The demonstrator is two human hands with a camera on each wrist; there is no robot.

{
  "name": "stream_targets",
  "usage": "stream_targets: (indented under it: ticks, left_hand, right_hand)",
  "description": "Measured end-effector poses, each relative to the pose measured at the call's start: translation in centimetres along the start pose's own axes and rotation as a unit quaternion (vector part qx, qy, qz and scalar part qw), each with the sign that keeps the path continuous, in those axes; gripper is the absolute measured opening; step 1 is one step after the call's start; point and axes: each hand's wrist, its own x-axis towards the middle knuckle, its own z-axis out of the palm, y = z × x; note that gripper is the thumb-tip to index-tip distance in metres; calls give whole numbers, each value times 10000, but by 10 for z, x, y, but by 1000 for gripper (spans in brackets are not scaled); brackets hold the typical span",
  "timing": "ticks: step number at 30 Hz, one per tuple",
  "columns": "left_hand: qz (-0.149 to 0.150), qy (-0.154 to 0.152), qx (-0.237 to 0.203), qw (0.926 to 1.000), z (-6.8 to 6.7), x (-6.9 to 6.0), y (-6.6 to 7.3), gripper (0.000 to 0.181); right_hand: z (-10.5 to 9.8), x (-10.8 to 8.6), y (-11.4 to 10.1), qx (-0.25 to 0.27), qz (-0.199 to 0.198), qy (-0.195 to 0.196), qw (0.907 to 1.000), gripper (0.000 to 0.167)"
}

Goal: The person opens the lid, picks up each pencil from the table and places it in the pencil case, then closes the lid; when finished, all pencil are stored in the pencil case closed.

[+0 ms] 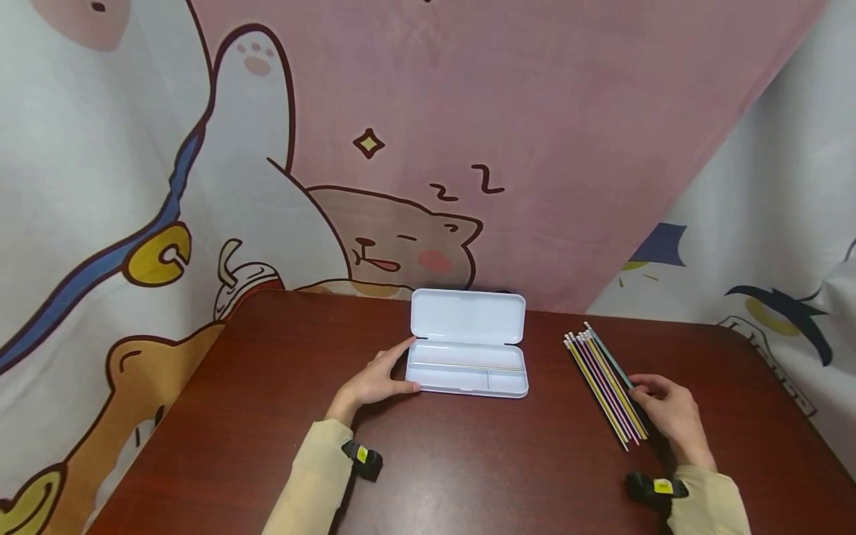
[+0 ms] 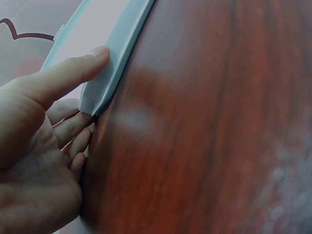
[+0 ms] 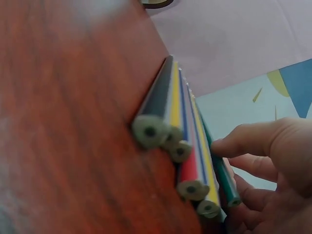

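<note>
the green pencil [image 1: 607, 356] is pinched between the right hand's [image 1: 672, 416] thumb and fingers, beside the other pencils [image 1: 605, 390], its long axis slanting away and leftward. the case [image 1: 468, 318], white, smooth, round-cornered, lies well left, lengthwise across the table [image 1: 508, 475], its end held between the left hand's [image 1: 371, 383] wide-spread thumb and fingers. blunt pencil ends show dark cores.

The left hand [image 1: 373, 383] held a wide grip with thumb and forefinger set apart, while the right hand [image 1: 671, 417] pinched between thumb and bent fingers.
</note>
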Motion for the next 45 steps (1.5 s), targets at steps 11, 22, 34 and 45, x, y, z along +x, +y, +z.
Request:
stream_targets:
  ticks: [11,22,34,45]
  left_hand:
    - [5,-19,30,10000,1,-1,0,86]
    - [33,-11,-22,10000,0,-1,0,86]
    - [17,-27,-52,10000,-1,-1,1,86]
    - [50,-21,-7,10000,-1,-1,1,86]
  right_hand:
    - [-4,-4,-5,624,290,-260,9973,42]
    - [-7,-7,-12,892,-286,-97,9956,41]
    - [-3,-11,-26,1496,-614,-656,9847,35]
    - [10,-15,-37,1086,-1713,-529,9778,28]
